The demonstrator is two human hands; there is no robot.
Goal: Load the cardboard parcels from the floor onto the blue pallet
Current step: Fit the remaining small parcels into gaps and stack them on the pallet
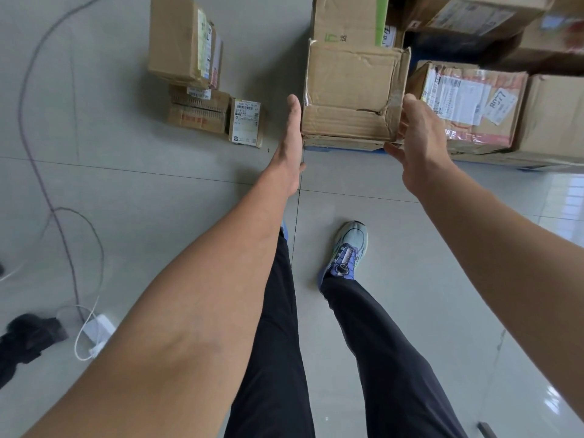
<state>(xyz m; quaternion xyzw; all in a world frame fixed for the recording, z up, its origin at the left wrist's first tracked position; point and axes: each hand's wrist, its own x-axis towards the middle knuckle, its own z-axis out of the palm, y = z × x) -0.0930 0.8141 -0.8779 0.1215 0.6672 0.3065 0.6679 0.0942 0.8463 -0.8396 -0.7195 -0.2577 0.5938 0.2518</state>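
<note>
A worn brown cardboard parcel (350, 96) sits on a flatter box at the near left corner of the blue pallet (319, 149), of which only a thin blue edge shows. My left hand (292, 134) lies flat with straight fingers against the parcel's left side. My right hand (417, 137) is at the parcel's right front corner, fingers relaxed and spread, touching or just off the cardboard. More parcels (467, 105) with shipping labels fill the pallet to the right and behind. On the floor to the left stand several smaller parcels (186, 42), one white-labelled (246, 123).
Grey tiled floor (158, 184) spreads all around. A dark cable (47, 197) curls along the left, with a white charger and cord (98, 327) and a black object (28, 339) at the lower left. My legs and a blue-green shoe (346, 251) stand before the pallet.
</note>
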